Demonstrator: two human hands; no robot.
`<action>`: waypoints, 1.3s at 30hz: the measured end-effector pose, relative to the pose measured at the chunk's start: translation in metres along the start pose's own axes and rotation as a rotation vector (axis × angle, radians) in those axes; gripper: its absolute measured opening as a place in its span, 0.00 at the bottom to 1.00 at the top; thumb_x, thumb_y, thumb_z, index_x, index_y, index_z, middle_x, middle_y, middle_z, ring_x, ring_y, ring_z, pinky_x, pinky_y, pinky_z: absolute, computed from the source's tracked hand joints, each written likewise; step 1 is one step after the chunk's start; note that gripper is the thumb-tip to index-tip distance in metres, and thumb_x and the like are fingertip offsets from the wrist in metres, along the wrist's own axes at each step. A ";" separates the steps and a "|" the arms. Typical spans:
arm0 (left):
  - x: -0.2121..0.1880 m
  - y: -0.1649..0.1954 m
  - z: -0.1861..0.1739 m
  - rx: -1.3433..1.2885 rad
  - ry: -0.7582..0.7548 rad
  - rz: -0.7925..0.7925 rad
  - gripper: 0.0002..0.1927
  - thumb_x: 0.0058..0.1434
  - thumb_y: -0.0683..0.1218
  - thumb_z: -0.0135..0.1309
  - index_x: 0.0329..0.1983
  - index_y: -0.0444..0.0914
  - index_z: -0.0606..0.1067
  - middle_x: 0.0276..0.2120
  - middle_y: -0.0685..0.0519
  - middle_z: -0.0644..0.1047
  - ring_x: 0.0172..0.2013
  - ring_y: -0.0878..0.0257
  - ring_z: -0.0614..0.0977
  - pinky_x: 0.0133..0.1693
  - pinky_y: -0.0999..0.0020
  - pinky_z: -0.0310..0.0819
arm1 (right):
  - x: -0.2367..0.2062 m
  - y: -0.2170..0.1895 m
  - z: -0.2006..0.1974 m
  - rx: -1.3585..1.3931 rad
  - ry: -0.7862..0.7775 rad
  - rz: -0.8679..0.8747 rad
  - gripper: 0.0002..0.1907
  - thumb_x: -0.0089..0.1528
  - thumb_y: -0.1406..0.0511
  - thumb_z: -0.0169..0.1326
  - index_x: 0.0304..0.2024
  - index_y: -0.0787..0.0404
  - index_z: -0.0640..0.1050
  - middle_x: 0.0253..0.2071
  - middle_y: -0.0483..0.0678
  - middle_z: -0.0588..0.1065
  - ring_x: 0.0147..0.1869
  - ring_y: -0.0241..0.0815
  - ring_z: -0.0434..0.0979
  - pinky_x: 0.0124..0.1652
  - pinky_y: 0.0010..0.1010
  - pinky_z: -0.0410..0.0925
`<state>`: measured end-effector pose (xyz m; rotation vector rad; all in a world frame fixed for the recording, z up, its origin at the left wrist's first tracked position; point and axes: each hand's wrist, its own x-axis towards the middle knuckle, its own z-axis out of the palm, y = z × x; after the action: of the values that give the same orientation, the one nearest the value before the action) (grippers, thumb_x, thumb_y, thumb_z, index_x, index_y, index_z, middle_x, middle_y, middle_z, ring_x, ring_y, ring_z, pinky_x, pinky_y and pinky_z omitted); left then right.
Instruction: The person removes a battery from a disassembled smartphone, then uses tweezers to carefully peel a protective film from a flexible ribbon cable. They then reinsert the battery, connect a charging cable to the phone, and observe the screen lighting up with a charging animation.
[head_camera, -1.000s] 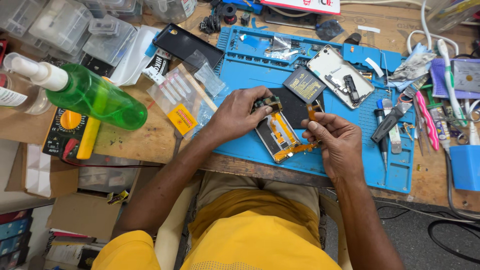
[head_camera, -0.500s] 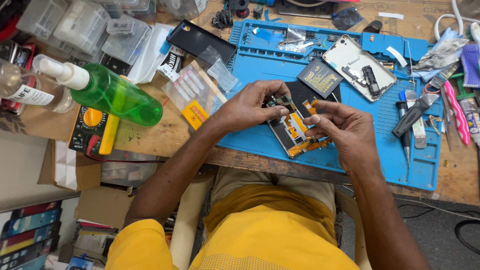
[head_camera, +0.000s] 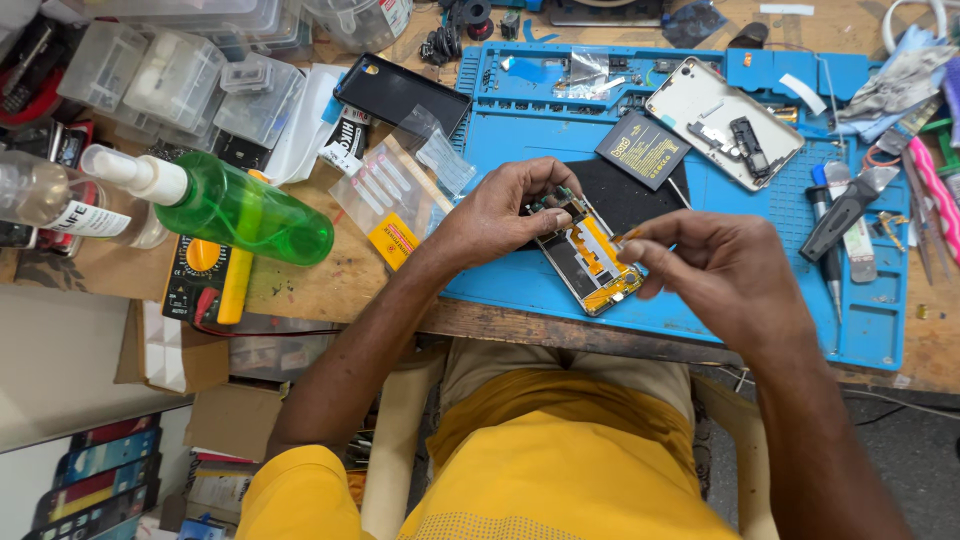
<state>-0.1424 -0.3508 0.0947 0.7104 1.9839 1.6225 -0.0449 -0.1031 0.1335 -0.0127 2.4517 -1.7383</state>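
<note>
blue repair mat (head_camera: 780, 300) on wooden bench. left hand (head_camera: 510, 205) fingers pinching far end of opened phone frame (head_camera: 585, 255); right hand (head_camera: 715, 265) fingertips pinch a thin tool (head_camera: 630, 236) touching it.

A brown wooden table (head_camera: 330, 285) fills the far side. The near floor (head_camera: 900, 470) on the right is dark grey. Cardboard boxes (head_camera: 170, 360) sit underneath on the left.
</note>
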 end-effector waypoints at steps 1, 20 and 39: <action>0.000 0.000 0.000 0.009 0.002 0.004 0.12 0.64 0.41 0.58 0.50 0.36 0.75 0.34 0.56 0.79 0.37 0.72 0.78 0.40 0.72 0.76 | 0.001 -0.002 0.003 0.000 -0.017 0.072 0.11 0.61 0.69 0.59 0.45 0.67 0.83 0.35 0.52 0.84 0.29 0.37 0.83 0.28 0.27 0.75; 0.004 0.009 0.001 -0.024 0.008 0.038 0.10 0.64 0.39 0.61 0.47 0.35 0.77 0.36 0.56 0.80 0.38 0.73 0.80 0.42 0.74 0.78 | 0.034 0.025 0.034 0.035 0.033 0.170 0.12 0.64 0.67 0.57 0.49 0.64 0.81 0.30 0.50 0.82 0.29 0.34 0.83 0.27 0.24 0.75; -0.050 0.001 0.056 1.045 0.394 0.647 0.11 0.58 0.45 0.65 0.44 0.47 0.80 0.45 0.59 0.78 0.50 0.61 0.78 0.44 0.61 0.74 | 0.013 0.011 -0.004 -0.439 0.356 -0.687 0.11 0.61 0.71 0.67 0.45 0.56 0.84 0.46 0.57 0.79 0.47 0.47 0.77 0.41 0.34 0.71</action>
<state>-0.0683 -0.3429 0.0871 1.6285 3.1291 0.9027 -0.0573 -0.0967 0.1233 -0.7263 3.3269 -1.4247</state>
